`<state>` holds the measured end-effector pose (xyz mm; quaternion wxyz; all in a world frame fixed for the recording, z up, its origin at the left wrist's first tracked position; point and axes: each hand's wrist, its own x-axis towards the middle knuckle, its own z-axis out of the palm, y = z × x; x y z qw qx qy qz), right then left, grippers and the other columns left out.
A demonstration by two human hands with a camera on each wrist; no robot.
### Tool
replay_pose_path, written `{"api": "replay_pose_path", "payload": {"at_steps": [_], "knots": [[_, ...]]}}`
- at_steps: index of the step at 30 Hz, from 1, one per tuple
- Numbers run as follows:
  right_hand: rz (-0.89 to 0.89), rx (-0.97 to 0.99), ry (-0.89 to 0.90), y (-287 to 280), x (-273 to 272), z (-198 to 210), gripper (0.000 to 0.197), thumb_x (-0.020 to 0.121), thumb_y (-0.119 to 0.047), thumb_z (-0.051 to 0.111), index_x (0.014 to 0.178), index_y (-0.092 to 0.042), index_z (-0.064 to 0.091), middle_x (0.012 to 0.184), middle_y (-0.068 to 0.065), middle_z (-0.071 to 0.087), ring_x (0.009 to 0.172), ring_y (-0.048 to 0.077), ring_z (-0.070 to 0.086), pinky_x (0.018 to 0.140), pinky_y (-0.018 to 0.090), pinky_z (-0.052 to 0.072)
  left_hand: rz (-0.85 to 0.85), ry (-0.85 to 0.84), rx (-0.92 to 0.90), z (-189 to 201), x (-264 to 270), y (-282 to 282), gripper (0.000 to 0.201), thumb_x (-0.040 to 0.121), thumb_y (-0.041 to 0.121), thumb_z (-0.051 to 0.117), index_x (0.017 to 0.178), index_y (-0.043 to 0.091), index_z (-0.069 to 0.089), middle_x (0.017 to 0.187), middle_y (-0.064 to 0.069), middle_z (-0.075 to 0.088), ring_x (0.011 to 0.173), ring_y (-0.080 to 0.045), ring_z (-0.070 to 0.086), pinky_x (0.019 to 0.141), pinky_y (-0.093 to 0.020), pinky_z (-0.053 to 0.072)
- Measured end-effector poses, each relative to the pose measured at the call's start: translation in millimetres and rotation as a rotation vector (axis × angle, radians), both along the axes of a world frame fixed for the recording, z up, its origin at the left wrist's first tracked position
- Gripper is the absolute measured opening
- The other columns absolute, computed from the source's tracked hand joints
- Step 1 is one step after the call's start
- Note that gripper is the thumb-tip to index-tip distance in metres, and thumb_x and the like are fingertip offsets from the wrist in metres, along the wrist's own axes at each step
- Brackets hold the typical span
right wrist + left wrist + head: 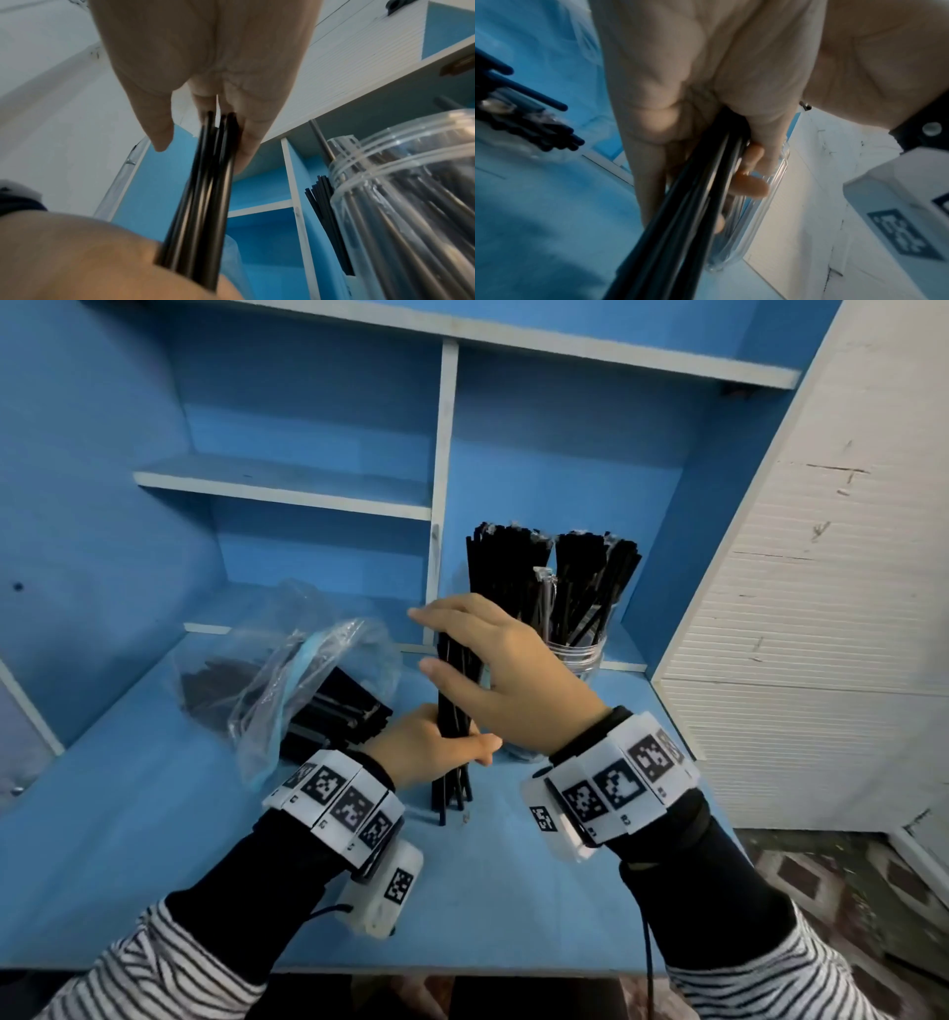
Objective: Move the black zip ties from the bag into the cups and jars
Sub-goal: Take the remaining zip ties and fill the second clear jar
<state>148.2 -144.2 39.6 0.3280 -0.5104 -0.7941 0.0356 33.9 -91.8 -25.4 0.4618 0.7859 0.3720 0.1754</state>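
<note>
My left hand (431, 747) grips a bundle of black zip ties (454, 685) around its lower part and holds it upright, its bottom ends on the blue desk (154, 839). My right hand (482, 654) lies over the bundle's top with straight fingers; in the right wrist view the tie ends (205, 182) touch those fingers (246, 142). The clear plastic bag (287, 670) lies to the left with more black ties (339, 711) spilling from its mouth. At the back stands a clear jar (577, 652) packed with ties. Another clear jar (746, 213) stands just behind the bundle.
A second tall cluster of ties (506, 567) stands upright beside the rear jar, its container hidden by my right hand. A white divider (441, 495) and blue shelves rise behind. A white slatted cabinet (801, 660) borders the desk's right edge.
</note>
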Motion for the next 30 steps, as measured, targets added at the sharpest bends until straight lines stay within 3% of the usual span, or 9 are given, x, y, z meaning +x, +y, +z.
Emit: {"api": "replay_pose_path", "payload": {"at_steps": [4,7,9,13,17,21,23,25,30], "knots": [[-0.045,0.034,0.124,-5.7,1.7,9.3,0.092,0.085,-0.033,0.072,0.153,-0.013,0.014,0.156,0.004,0.021,0.144,0.01,0.019,0.116,0.018,0.021,-0.05,-0.029,-0.094,3.9,-0.5,-1.7,0.041,0.092,0.037,0.06,0.071,0.001,0.06,0.065,-0.002,0.063,0.075,-0.005,0.07,0.076,-0.017,0.048],[-0.149,-0.047,0.325,-13.5,9.4,15.6,0.112,0.069,-0.044,0.082,0.151,-0.022,0.009,0.147,-0.005,0.03,0.122,0.002,0.044,0.092,0.013,0.044,-0.095,-0.057,-0.112,13.7,0.3,-2.7,0.043,0.094,0.033,0.057,0.072,-0.004,0.056,0.056,-0.001,0.054,0.072,-0.015,0.069,0.089,-0.039,0.054],[-0.157,-0.152,0.334,-16.4,14.6,15.7,0.097,0.065,-0.048,0.083,0.143,-0.023,0.03,0.127,-0.01,0.046,0.099,0.0,0.055,0.078,0.015,0.05,-0.148,-0.076,-0.119,22.5,-1.1,-7.9,0.039,0.094,0.027,0.058,0.064,0.001,0.054,0.052,-0.001,0.049,0.062,-0.016,0.062,0.091,-0.042,0.053],[-0.012,-0.305,0.259,-20.7,23.1,9.3,0.035,0.079,-0.033,0.077,0.108,-0.017,0.068,0.086,-0.027,0.062,0.087,-0.004,0.061,0.079,0.016,0.048,-0.355,0.015,-0.185,35.1,-0.8,-21.7,0.044,0.092,0.019,0.061,0.05,0.015,0.047,0.049,-0.002,0.042,0.05,-0.012,0.049,0.088,-0.043,0.056],[0.067,-0.271,0.238,-28.6,28.8,18.7,0.013,0.09,-0.017,0.066,0.087,-0.005,0.07,0.082,0.002,0.071,0.076,0.008,0.066,0.07,0.019,0.052,-0.374,0.008,-0.094,43.6,7.2,-28.6,0.038,0.088,0.021,0.067,0.055,0.016,0.049,0.05,0.004,0.047,0.053,-0.009,0.051,0.072,-0.032,0.056],[-0.061,-0.061,0.277,-37.1,43.9,51.7,0.021,0.091,-0.013,0.064,0.08,0.005,0.065,0.066,0.0,0.063,0.058,0.005,0.06,0.054,0.016,0.046,-0.164,-0.318,0.105,42.7,19.7,-20.6,0.023,0.08,0.025,0.077,0.077,0.021,0.054,0.065,0.012,0.054,0.059,-0.005,0.052,0.06,-0.024,0.044],[-0.151,0.085,0.305,-40.6,55.9,69.9,0.024,0.092,-0.014,0.063,0.076,0.004,0.063,0.056,-0.008,0.057,0.052,0.005,0.055,0.053,0.015,0.041,-0.023,-0.503,0.143,37.2,29.0,-19.0,0.035,0.074,0.028,0.08,0.096,0.026,0.052,0.085,0.008,0.06,0.078,-0.005,0.059,0.074,-0.023,0.049],[-0.235,0.217,0.314,-42.1,66.2,83.9,0.03,0.09,-0.017,0.061,0.074,0.008,0.061,0.063,0.01,0.062,0.06,0.019,0.059,0.06,0.033,0.048,0.088,-0.603,0.154,30.4,39.8,-17.7,0.055,0.063,0.038,0.081,0.106,0.036,0.047,0.108,0.007,0.057,0.103,-0.004,0.057,0.091,-0.02,0.045],[-0.363,0.368,0.278,-39.1,75.7,97.2,0.031,0.087,-0.02,0.061,0.071,0.007,0.061,0.069,0.021,0.062,0.066,0.028,0.059,0.064,0.037,0.05,0.167,-0.474,0.159,18.3,60.8,-3.3,0.096,0.063,0.036,0.083,0.14,0.031,0.025,0.144,0.01,0.034,0.133,-0.005,0.033,0.11,-0.026,0.028]]}}
